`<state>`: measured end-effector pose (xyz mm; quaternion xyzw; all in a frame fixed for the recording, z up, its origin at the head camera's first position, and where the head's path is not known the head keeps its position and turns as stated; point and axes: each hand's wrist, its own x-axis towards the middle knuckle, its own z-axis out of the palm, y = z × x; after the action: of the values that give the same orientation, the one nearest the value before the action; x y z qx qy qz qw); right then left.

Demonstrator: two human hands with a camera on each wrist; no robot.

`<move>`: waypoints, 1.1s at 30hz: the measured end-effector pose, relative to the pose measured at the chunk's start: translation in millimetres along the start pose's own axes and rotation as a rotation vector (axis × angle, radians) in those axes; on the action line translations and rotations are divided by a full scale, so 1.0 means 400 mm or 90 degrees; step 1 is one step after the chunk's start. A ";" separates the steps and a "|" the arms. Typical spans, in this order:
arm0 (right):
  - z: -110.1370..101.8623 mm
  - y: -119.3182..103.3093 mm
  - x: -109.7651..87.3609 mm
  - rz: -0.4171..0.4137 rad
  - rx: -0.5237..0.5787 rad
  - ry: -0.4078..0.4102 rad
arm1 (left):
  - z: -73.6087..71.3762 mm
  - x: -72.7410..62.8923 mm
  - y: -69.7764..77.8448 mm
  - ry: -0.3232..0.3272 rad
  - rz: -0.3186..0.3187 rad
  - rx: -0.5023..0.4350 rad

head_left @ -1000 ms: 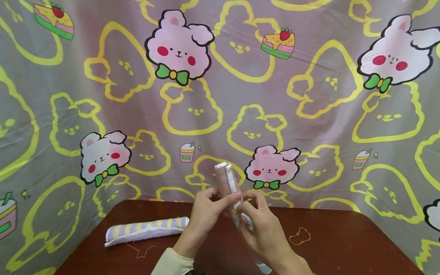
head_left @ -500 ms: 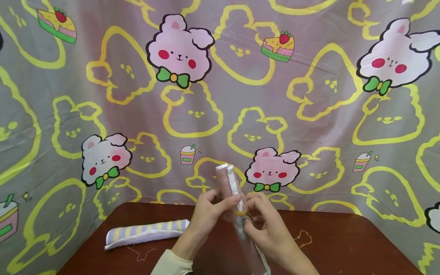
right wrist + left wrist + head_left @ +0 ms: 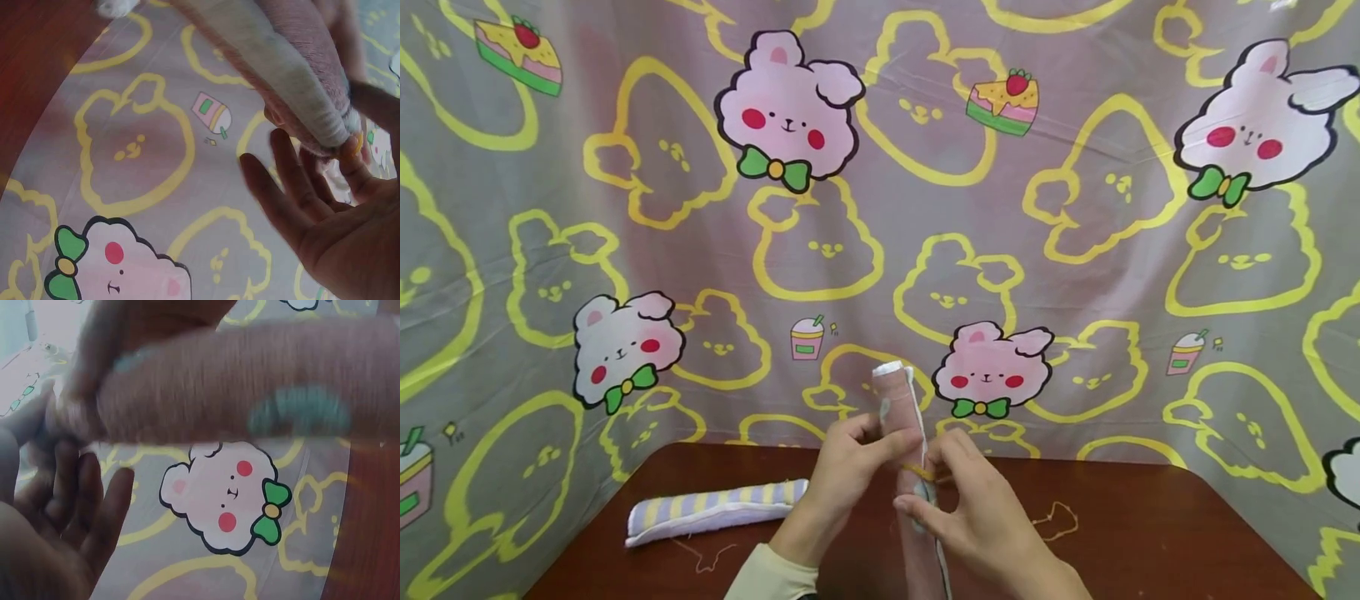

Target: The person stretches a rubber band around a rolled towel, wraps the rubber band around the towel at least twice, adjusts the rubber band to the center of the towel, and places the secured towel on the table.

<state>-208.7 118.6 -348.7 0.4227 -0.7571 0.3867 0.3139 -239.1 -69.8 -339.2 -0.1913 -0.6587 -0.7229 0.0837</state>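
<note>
A pink towel with teal patches and white edging [image 3: 901,412], rolled into a long tube, stands nearly upright in front of me. My left hand [image 3: 846,483] grips its upper half, thumb across the front. A yellow string [image 3: 917,472] circles the roll just below that thumb. On the other side, my right hand [image 3: 985,504] holds the roll at the string, with its thumb lower on the front. The right wrist view shows the string [image 3: 356,145] at this hand's fingers and the white edge running along the towel [image 3: 281,69]. In the left wrist view the towel [image 3: 206,394] is blurred.
A second rolled towel, striped purple and yellow [image 3: 718,507], lies on the dark red table [image 3: 1165,525] at left. A thin loose thread [image 3: 706,560] lies before it. Another string [image 3: 1063,521] lies at right. A printed curtain [image 3: 1075,275] stands behind the table.
The rolled towel has turned, so its white edge has moved from the front to the right side. My right hand has shifted around it, its thumb now across the front.
</note>
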 end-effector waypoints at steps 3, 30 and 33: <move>0.020 -0.002 -0.004 -0.037 -0.078 0.015 | 0.009 -0.002 0.006 0.065 -0.011 0.005; 0.008 -0.002 0.004 0.097 0.132 0.016 | 0.012 0.004 -0.007 0.026 0.012 -0.039; 0.017 -0.001 0.005 0.033 0.063 0.035 | 0.016 0.002 -0.005 0.046 0.009 -0.022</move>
<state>-210.2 111.8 -350.5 0.4070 -0.7390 0.4433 0.3029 -239.5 -63.0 -340.3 -0.1710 -0.6411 -0.7401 0.1092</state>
